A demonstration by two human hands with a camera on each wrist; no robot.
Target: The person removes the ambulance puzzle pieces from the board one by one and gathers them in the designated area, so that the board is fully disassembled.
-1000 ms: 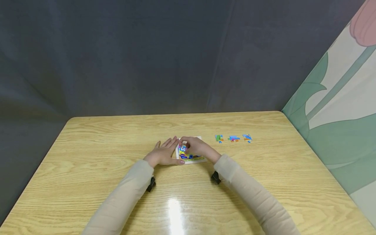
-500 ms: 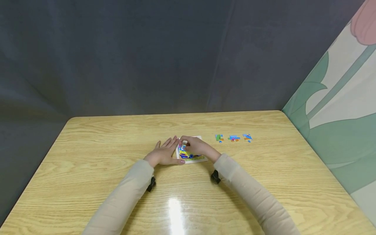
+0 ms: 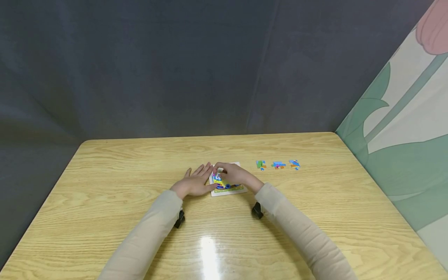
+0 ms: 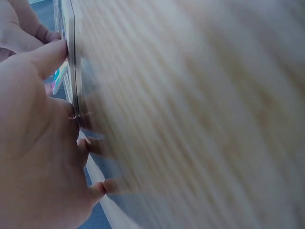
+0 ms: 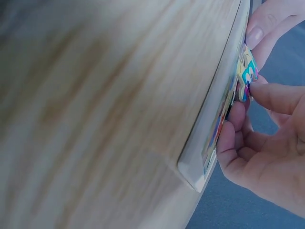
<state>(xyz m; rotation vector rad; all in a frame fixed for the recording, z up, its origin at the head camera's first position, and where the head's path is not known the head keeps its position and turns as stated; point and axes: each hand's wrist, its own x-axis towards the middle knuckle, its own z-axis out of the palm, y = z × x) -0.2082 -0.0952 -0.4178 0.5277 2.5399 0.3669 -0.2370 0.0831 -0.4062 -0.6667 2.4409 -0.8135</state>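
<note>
A white-edged jigsaw puzzle board (image 3: 228, 193) with a colourful cartoon vehicle picture lies flat on the table. My left hand (image 3: 194, 184) rests with spread, straight fingers along its left side, the thumb on the board's near-left edge. Over the board, my right hand (image 3: 233, 174) pinches a puzzle piece (image 5: 248, 74) between thumb and fingers. That piece is yellow with cartoon eyes and stands tilted at the board's surface, as the right wrist view shows. Much of the board's right half is hidden under my right hand.
To the right of the board lie three loose puzzle pieces in a row: a green one (image 3: 261, 165), a blue and pink one (image 3: 278, 165) and a blue and orange one (image 3: 294, 164). The wooden table (image 3: 140, 163) ends at a dark curtain (image 3: 175, 77) behind.
My left thumb has shifted slightly up onto the board's edge, showing more of the front border. The pinched piece has tilted a little; my right hand stays nearly in place.
</note>
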